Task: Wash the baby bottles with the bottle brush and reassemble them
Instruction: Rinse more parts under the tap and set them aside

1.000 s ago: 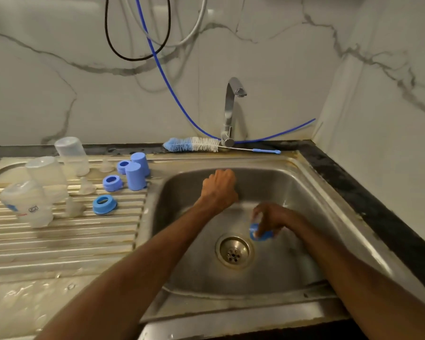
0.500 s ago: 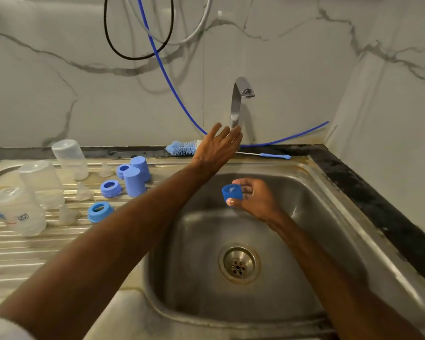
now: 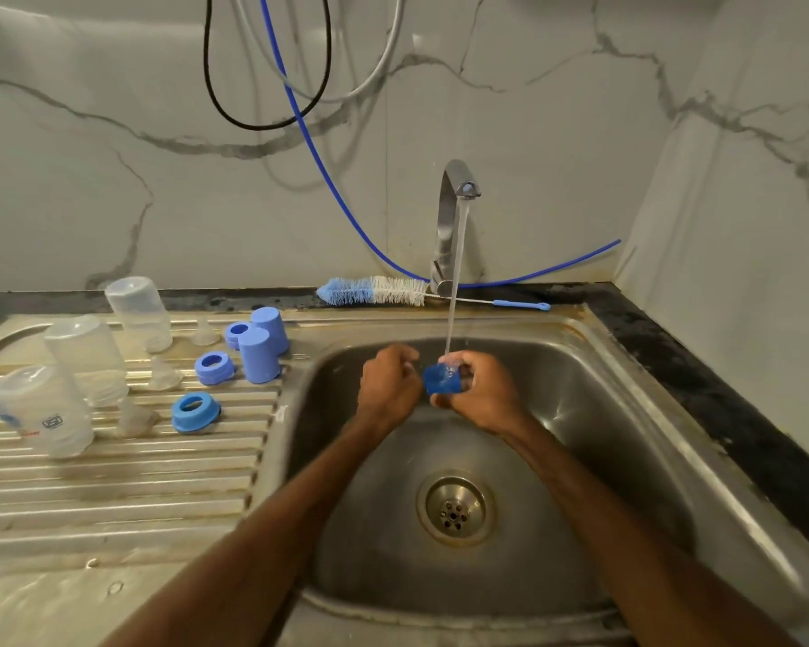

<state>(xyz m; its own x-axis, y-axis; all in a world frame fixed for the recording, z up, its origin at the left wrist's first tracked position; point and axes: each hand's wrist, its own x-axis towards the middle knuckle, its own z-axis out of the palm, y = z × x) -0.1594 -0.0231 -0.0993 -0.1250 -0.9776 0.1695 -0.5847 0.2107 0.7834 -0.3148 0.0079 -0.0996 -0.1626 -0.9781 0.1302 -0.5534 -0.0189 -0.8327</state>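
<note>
steel sink (image 3: pixel 594 331), tap (image 3: pixel 449 212) running: right hand (image 3: pixel 484 394) grips a blue cap (image 3: pixel 441 379) catching the stream, left hand (image 3: pixel 388 385) curled beside it, hold unclear; three clear bottles (image 3: pixel 87 359) inverted on left drainboard (image 3: pixel 113 488)

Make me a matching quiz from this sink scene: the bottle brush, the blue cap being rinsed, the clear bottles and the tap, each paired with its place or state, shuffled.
1 bottle brush
2 blue cap
3 clear bottles
4 tap

A turned on
B upside down on the drainboard
C lying behind the sink
D held under the water stream

Pairs: 1-C, 2-D, 3-B, 4-A
</note>
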